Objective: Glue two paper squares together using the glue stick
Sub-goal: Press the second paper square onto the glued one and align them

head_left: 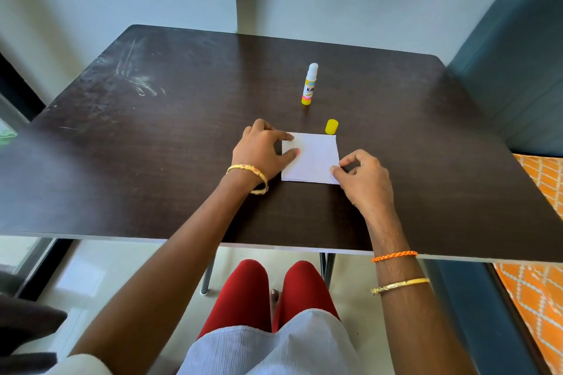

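Observation:
A white paper square point(313, 158) lies flat on the dark table point(152, 161), with a second sheet's edge just showing beneath it along the near side. My left hand point(262, 151) presses its left edge with thumb and fingertips spread. At the near right corner, my right hand point(362, 176) pinches the paper between thumb and forefinger. The glue stick point(310, 84) stands upright and uncapped behind the paper, its white glue exposed. Its yellow cap point(331, 126) sits on the table just past the paper's far right corner.
Pale scuff marks point(137, 79) cross the table's far left. A teal chair back point(518, 55) stands at the right with an orange patterned cloth point(542, 186) beside it. The wall is close behind the table's far edge.

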